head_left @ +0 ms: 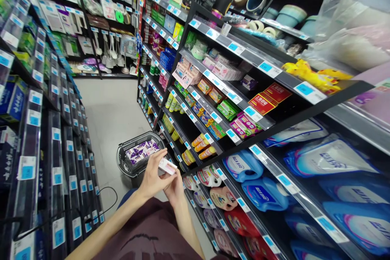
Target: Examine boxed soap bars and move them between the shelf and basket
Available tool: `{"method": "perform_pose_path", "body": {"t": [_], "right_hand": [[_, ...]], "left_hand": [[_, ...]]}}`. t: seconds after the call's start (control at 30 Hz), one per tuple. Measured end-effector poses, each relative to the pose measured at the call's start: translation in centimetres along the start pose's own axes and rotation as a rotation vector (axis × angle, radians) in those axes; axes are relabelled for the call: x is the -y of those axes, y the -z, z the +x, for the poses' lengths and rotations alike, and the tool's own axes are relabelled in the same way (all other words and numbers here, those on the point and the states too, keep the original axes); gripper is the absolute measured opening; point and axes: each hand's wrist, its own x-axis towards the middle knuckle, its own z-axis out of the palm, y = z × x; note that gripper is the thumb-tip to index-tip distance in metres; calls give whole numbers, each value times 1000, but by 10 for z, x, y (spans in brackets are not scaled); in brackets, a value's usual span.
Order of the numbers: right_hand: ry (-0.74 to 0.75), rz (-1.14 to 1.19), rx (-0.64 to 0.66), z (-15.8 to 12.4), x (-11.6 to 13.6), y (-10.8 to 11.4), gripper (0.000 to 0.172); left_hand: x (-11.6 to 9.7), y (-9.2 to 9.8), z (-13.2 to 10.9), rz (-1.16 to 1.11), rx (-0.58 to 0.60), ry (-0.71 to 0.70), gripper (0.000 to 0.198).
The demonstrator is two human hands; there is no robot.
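I hold a small white and pink box (167,165) in front of me, low in the head view. My left hand (152,176) is closed around its near end, fingers curled over the top. My right hand (175,187) sits just under and behind the box, fingers pressed against it. A dark wire shopping basket (123,157) stands on the floor just beyond my hands, holding several purple and white packets (142,151).
Black shelving (210,89) on the right carries soap boxes, bottles and blue detergent pouches (329,158). Another rack with blue price tags (56,134) lines the left. A grey floor aisle (109,109) runs ahead to a wall of hanging goods.
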Motion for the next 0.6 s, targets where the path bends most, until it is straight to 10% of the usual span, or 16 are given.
{"method": "perform_pose_path", "body": {"t": [0.6], "right_hand": [[-91,-92,61,28,20,22,49]], "left_hand": [[21,-12,-9,216,10,19,71]]}}
